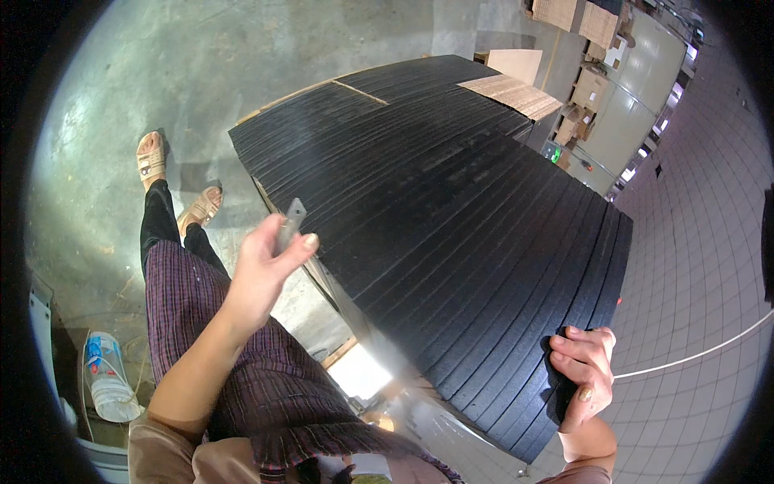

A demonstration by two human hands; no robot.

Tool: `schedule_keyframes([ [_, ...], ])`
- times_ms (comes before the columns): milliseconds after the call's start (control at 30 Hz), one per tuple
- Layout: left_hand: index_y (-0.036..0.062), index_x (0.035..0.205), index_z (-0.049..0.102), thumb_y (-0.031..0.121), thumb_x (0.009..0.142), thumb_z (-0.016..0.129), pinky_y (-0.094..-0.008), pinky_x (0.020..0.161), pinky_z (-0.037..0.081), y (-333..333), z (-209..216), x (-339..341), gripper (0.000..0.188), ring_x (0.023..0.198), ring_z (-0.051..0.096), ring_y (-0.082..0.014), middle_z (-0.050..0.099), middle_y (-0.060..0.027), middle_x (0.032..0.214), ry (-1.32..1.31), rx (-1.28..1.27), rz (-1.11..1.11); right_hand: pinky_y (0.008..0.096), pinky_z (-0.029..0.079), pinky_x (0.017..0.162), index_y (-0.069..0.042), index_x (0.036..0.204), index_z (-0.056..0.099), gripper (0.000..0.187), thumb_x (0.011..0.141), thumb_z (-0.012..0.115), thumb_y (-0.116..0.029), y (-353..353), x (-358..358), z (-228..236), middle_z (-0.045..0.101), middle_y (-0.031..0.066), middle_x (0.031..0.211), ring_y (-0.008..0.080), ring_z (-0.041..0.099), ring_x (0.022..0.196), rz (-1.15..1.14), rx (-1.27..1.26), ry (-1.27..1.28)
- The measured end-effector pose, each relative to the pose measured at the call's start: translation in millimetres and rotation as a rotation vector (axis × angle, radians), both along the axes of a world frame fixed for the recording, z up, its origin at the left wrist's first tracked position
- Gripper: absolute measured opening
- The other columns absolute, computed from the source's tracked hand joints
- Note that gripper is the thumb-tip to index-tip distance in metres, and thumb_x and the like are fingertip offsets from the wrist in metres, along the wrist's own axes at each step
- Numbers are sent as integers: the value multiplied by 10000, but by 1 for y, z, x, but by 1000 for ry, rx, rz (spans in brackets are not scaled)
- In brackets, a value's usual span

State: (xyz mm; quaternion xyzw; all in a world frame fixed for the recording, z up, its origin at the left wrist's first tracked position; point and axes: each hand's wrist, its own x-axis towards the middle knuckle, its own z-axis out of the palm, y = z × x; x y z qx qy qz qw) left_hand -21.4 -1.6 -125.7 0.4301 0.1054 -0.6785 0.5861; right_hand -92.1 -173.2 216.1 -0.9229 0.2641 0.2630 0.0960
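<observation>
1. I am watching the left hand [262, 268] pinching a flat grey tool [292, 223] between thumb and bent fingers; the grip is closing round its lower part.
2. The tool is jutting up past the fingertips, its holed tip pointing away from the body. It is showing against the near left edge of the strips, and I cannot tell whether it is touching them.
3. The black strips [427, 218] are lying side by side in a broad sheet, to the right of the left hand and spreading ahead of it.
4. I am seeing the right hand [587, 365] bending its fingers over the strips' near right end, thumb lower down. The hand is half curled; I cannot tell whether it is gripping a strip or only resting there.
5. The strips are stretching leftward and away from that hand, between both hands.
6. Beyond, a piece of cardboard [516, 94] is lying at the strips' far right edge, and a thin batten [360, 92] is crossing their far left part.
7. Below, two sandals [150, 164] are standing on the grey floor [242, 64].
</observation>
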Motion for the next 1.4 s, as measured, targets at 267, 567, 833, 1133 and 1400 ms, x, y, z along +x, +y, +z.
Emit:
schedule_keyframes([
  [267,136,817,449,77,883,668,-216,461,169,0,-10,7,236,493,281,-19,382,86,652,482,-30,-25,443,397,875,-14,850,707,429,944,387,-285,0,-4,0,725,141,961,292,624,920,-6,6,-31],
  [567,120,838,481,53,869,679,-212,482,212,4,-13,6,211,532,323,-20,433,69,682,431,-44,11,490,385,921,-1,887,659,513,1044,292,-323,1,4,2,698,183,981,325,608,968,2,32,63],
  [833,54,837,660,77,698,856,-224,490,335,5,52,24,241,533,388,-25,466,53,611,-389,-265,-83,416,439,869,18,905,704,362,931,409,-189,-3,-3,-8,715,161,970,316,643,907,68,42,-133],
  [1133,60,1004,740,119,620,809,-319,448,390,-1,126,13,394,480,516,-176,550,-26,631,-804,-820,120,406,439,826,7,866,690,226,860,513,-133,0,-10,-14,718,131,962,300,652,855,50,52,-312],
  [1400,51,876,720,47,658,803,-312,436,386,2,157,25,234,476,519,-180,507,-22,618,-944,-827,160,405,410,837,-24,816,684,151,779,564,-108,6,-13,-12,716,96,925,281,641,842,3,-29,-362],
])
